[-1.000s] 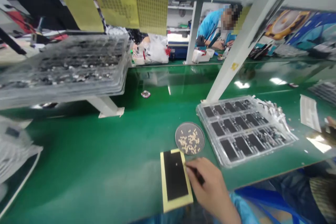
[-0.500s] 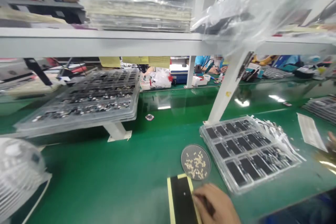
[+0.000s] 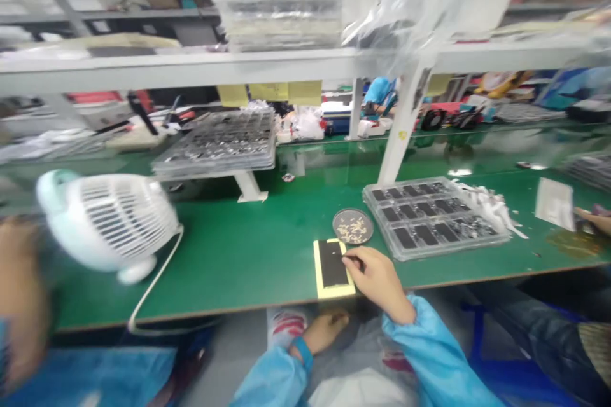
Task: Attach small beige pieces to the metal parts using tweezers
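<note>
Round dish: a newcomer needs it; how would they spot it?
On the green bench, find the clear tray of dark panels. Left of it sits a gray dish, beyond the yellow-edged black pad; unlike both, it's round, with cream bits.

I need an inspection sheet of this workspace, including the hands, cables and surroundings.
Surface: glossy green bench top.
Work items: black piece on yellow backing; behind, round dish of small pale pieces.
Clutter: white strips heaped at the right side of the transparent tray.
Hands: right hand at the black piece's right edge, grip unclear; left hand below bench edge, blurred.
Cables: white cord from fan to front edge.
Surroundings: white shelf above; other people's arms at both sides.
</note>
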`<move>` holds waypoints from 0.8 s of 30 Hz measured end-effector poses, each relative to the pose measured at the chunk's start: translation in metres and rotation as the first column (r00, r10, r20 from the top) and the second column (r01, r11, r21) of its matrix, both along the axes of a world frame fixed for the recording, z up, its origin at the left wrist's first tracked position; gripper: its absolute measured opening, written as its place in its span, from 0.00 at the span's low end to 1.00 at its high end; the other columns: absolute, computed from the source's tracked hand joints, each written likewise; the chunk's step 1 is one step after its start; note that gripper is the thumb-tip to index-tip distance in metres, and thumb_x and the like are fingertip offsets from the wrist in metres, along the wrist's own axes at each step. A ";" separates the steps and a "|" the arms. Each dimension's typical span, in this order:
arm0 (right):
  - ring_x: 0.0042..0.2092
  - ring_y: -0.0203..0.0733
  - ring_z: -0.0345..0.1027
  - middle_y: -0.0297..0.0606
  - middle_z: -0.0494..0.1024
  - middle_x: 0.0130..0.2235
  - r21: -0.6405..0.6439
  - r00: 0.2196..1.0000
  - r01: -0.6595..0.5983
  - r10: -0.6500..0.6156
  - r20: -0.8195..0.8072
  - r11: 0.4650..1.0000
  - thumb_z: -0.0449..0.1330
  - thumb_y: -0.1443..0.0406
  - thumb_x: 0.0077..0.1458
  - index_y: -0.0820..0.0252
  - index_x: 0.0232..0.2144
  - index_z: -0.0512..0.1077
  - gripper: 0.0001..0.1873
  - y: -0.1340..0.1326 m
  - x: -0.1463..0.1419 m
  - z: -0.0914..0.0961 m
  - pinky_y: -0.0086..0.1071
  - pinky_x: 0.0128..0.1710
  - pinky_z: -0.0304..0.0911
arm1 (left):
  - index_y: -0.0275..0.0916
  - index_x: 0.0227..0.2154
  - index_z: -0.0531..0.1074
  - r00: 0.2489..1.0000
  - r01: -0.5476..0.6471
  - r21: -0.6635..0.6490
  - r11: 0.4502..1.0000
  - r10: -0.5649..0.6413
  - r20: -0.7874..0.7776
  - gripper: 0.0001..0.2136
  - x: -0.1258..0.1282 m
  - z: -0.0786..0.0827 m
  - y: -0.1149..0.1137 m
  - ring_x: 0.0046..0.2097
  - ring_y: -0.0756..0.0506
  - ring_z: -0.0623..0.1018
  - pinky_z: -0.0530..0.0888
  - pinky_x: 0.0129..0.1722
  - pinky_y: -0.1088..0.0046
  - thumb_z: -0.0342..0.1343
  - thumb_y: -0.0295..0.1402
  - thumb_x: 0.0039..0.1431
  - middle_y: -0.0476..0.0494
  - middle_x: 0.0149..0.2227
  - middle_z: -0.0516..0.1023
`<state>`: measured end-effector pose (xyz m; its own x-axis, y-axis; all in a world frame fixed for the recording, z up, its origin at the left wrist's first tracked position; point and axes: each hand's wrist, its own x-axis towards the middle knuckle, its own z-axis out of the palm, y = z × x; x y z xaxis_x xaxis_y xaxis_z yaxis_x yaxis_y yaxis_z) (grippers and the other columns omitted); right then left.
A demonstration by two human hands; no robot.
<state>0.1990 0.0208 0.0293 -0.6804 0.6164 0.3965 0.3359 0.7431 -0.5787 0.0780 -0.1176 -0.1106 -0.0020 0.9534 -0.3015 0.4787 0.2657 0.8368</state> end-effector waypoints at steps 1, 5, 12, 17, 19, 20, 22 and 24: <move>0.36 0.40 0.69 0.34 0.76 0.31 0.001 1.000 0.003 -0.003 0.002 1.000 0.58 0.61 0.63 0.54 0.38 0.78 0.08 0.000 0.001 -0.002 0.32 0.39 0.61 | 0.36 0.49 0.73 0.999 -0.047 0.000 0.999 0.047 -0.013 0.15 0.002 -0.006 -0.013 0.50 0.41 0.77 0.73 0.53 0.56 0.50 0.40 0.69 0.39 0.48 0.78; 0.36 0.40 0.71 0.34 0.78 0.32 -0.001 0.999 0.027 -0.027 0.045 1.000 0.59 0.57 0.62 0.53 0.38 0.78 0.11 0.003 0.002 -0.010 0.32 0.38 0.62 | 0.43 0.45 0.79 0.983 -0.165 0.055 0.985 0.169 -0.070 0.13 0.018 -0.024 -0.048 0.52 0.41 0.77 0.69 0.56 0.64 0.50 0.37 0.67 0.44 0.47 0.81; 0.34 0.42 0.73 0.33 0.80 0.34 0.008 0.995 0.050 -0.051 0.088 0.999 0.60 0.52 0.59 0.51 0.38 0.79 0.13 0.004 0.005 -0.013 0.32 0.35 0.62 | 0.45 0.44 0.80 0.980 -0.122 0.156 0.980 0.144 -0.140 0.12 0.039 -0.034 -0.046 0.51 0.40 0.78 0.70 0.55 0.64 0.55 0.37 0.62 0.44 0.46 0.82; 0.35 0.42 0.74 0.32 0.81 0.34 0.004 0.991 0.081 -0.081 0.103 0.997 0.61 0.51 0.58 0.49 0.38 0.79 0.13 0.002 0.006 -0.011 0.32 0.35 0.62 | 0.45 0.46 0.79 0.977 -0.104 0.191 0.976 0.136 -0.162 0.13 0.040 -0.032 -0.047 0.50 0.42 0.79 0.72 0.53 0.67 0.53 0.37 0.64 0.47 0.46 0.82; 0.34 0.42 0.74 0.32 0.81 0.33 -0.002 0.991 0.083 -0.083 0.107 0.997 0.61 0.51 0.58 0.49 0.38 0.79 0.13 0.001 0.006 -0.011 0.32 0.35 0.62 | 0.45 0.45 0.79 0.977 -0.091 0.196 0.976 0.126 -0.170 0.13 0.040 -0.030 -0.046 0.50 0.43 0.79 0.72 0.52 0.68 0.53 0.36 0.63 0.47 0.45 0.82; 0.34 0.43 0.74 0.32 0.81 0.33 -0.002 0.991 0.084 -0.084 0.107 0.996 0.61 0.51 0.58 0.50 0.38 0.79 0.14 0.002 0.005 -0.011 0.32 0.35 0.62 | 0.45 0.45 0.79 0.978 -0.083 0.199 0.976 0.118 -0.173 0.12 0.039 -0.030 -0.046 0.50 0.43 0.79 0.72 0.52 0.69 0.53 0.36 0.63 0.48 0.45 0.83; 0.34 0.44 0.73 0.33 0.81 0.32 0.002 0.992 0.084 -0.083 0.099 0.996 0.60 0.51 0.58 0.51 0.38 0.79 0.14 0.002 0.006 -0.011 0.33 0.34 0.61 | 0.45 0.45 0.79 0.978 -0.070 0.204 0.977 0.107 -0.177 0.12 0.039 -0.029 -0.045 0.50 0.43 0.79 0.72 0.52 0.69 0.53 0.36 0.63 0.48 0.45 0.83; 0.34 0.44 0.73 0.35 0.81 0.33 0.009 0.993 0.078 -0.079 0.087 0.997 0.60 0.51 0.58 0.52 0.38 0.79 0.15 0.002 0.006 -0.012 0.34 0.34 0.61 | 0.45 0.45 0.79 0.978 -0.066 0.207 0.976 0.104 -0.178 0.12 0.039 -0.029 -0.045 0.49 0.43 0.80 0.73 0.52 0.69 0.53 0.36 0.64 0.48 0.45 0.83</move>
